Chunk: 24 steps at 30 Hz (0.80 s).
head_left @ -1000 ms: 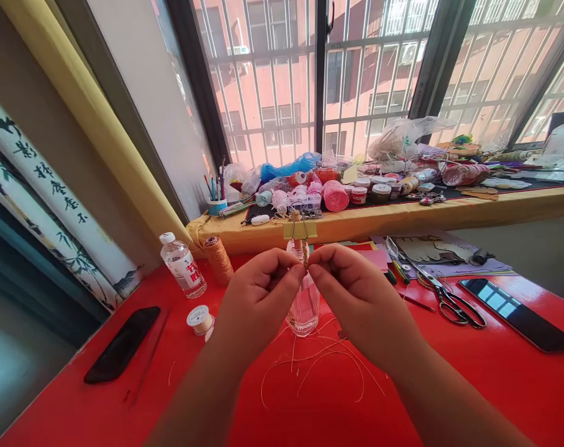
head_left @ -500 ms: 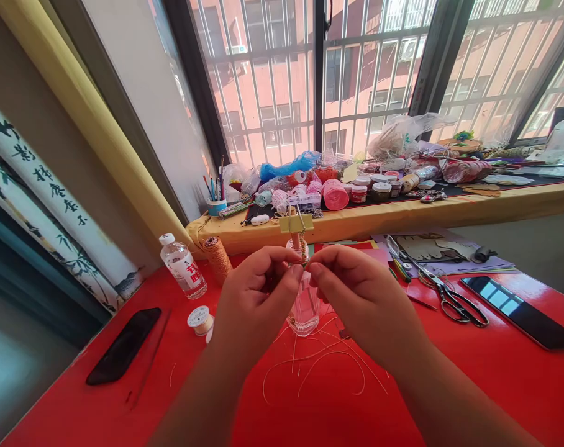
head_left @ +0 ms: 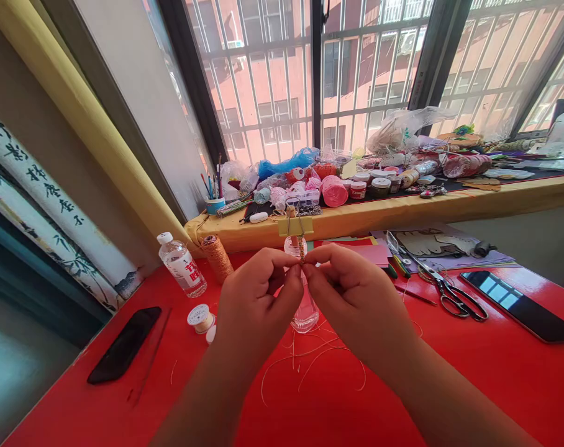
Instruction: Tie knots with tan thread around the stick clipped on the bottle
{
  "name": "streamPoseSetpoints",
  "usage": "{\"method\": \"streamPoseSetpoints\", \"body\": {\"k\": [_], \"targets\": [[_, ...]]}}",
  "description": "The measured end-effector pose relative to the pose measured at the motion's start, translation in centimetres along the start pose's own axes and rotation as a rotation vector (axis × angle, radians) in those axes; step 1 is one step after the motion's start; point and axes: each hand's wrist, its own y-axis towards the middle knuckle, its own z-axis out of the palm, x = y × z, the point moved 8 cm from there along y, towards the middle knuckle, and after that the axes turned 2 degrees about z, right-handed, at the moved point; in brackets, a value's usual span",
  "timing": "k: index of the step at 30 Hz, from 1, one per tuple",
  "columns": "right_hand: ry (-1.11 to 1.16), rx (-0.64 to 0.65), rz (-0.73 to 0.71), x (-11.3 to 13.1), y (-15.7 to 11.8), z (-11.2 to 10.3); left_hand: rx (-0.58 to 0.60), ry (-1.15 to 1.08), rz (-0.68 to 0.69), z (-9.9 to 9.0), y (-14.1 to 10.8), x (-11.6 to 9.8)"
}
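A thin braided cord (head_left: 302, 247) hangs from a yellow binder clip (head_left: 295, 226) that sits over a clear bottle (head_left: 305, 313). My left hand (head_left: 262, 297) pinches the cord's lower end between thumb and forefinger. From the other side my right hand (head_left: 350, 297) pinches at the same spot, its fingertips almost touching the left ones. Loose pale threads (head_left: 319, 354) trail below onto the red table (head_left: 310, 416). The exact threads between the fingertips are too small to make out.
Left of my hands are a labelled water bottle (head_left: 183, 266), an orange thread cone (head_left: 217, 257), a white thread spool (head_left: 200, 318) and a black phone-like object (head_left: 124, 344). To the right lie scissors (head_left: 450, 295) and a phone (head_left: 519, 305). Craft supplies crowd the windowsill (head_left: 403, 205).
Both hands have drawn closer together at the cord, the right one shifting slightly left. The camera view has moved a little.
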Motion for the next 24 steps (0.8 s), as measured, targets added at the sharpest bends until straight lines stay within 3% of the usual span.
{"method": "streamPoseSetpoints", "body": {"k": [6, 12, 19, 24], "targets": [[-0.087, -0.099, -0.124, 1.1, -0.5, -0.3, -0.103, 0.015, -0.028, -0.3, -0.9, -0.4], [-0.131, -0.143, -0.134, 1.1, -0.6, -0.3, -0.146, -0.029, -0.12, 0.0, -1.1, 0.4], [-0.095, -0.007, -0.092, 0.7, -0.1, -0.3, 0.075, -0.332, -0.206, 0.7, 0.8, 2.2], [-0.125, -0.005, -0.13, 1.4, -0.4, -0.4, 0.15, -0.457, -0.265, 1.1, 0.9, 2.9]]}}
